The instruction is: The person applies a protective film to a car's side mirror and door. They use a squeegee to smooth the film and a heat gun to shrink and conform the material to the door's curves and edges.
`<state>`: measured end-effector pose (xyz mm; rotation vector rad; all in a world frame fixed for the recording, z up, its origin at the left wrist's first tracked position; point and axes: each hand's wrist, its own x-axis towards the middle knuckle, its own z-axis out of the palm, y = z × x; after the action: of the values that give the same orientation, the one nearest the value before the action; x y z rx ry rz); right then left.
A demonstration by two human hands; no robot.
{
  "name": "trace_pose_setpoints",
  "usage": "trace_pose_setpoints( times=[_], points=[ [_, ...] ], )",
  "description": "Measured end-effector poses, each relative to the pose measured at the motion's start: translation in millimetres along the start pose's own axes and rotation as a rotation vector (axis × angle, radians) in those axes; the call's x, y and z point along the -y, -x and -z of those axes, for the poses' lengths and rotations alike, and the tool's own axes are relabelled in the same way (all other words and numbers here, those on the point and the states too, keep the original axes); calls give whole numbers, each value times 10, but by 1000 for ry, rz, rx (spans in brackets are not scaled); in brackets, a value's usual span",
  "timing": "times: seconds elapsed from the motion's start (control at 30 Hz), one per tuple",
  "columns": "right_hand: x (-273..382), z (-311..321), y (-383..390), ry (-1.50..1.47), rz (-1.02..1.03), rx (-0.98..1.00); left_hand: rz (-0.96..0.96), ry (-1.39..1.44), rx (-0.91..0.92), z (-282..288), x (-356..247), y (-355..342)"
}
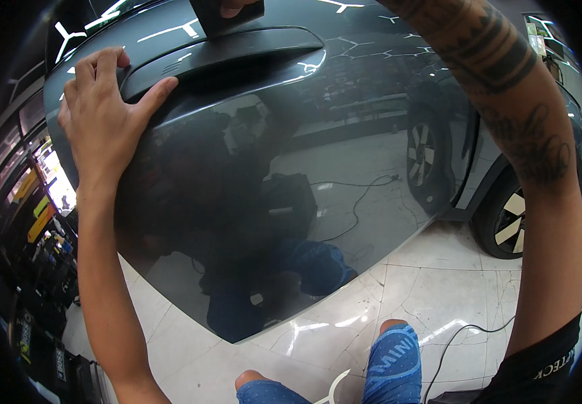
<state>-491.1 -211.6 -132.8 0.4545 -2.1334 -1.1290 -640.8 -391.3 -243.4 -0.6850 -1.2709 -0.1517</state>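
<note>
My left hand (99, 114) rests on a glossy dark grey car door (345, 155) at the upper left, fingers bent but apart, thumb stretched out by the left end of a long recessed handle (237, 44). My right arm reaches up along the right side. At the top edge, the few visible fingers of my right hand (238, 8) grip a dark rectangular flat piece (224, 21) just above the handle; the rest of that hand is out of view. The door's surface mirrors a wheel, a cable and dark shapes.
A car wheel (506, 222) stands behind the door's right edge. A black cable (469, 326) runs over the tiled floor (452, 283) near my knees (392, 357). Dark shelving with yellow and black items (39, 222) lines the far left.
</note>
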Motion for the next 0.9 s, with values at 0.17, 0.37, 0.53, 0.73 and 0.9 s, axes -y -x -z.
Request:
trace_pose_setpoints(
  times=[0.17,0.37,0.53,0.73,0.9],
  points=[
    [-98,-64,212,-61,-20,11,8,-46,35,18,-11,12],
    [-134,-91,509,-253,-150,15,45,-39,73,65,-23,-20],
    [-166,-109,629,-173,-206,-6,68,-20,88,92,-45,-47],
    [-254,-215,781,-161,-200,-17,75,-50,103,77,-34,-52],
    [-245,-456,862,-133,-198,-102,25,-62,106,89,40,-17]
  ],
)
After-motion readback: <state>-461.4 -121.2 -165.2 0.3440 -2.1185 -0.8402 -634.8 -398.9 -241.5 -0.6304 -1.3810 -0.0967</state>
